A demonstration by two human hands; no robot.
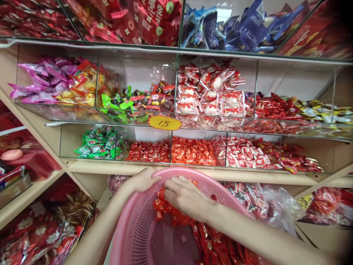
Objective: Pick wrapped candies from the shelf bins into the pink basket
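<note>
A pink perforated plastic basket [135,213] is in front of me, below the shelves. My left hand [145,179] is closed over its far left rim. Inside, my right hand [183,194] curls its fingers over orange-red wrapped candies [162,208] near the far wall; its fingertips are partly hidden among them. Darker red wrapped candies [212,243] are heaped on the basket's right side, partly under my right forearm. A bare patch of the basket's mesh bottom shows left of this heap.
Glass-fronted shelf bins hold wrapped sweets, including orange-red candies [193,149] just beyond the basket. A yellow tag [164,122] marked 15 hangs on the middle shelf. Under the wooden ledge [261,177] lie clear bags of sweets [253,200]. Red packets [35,235] fill the lower left.
</note>
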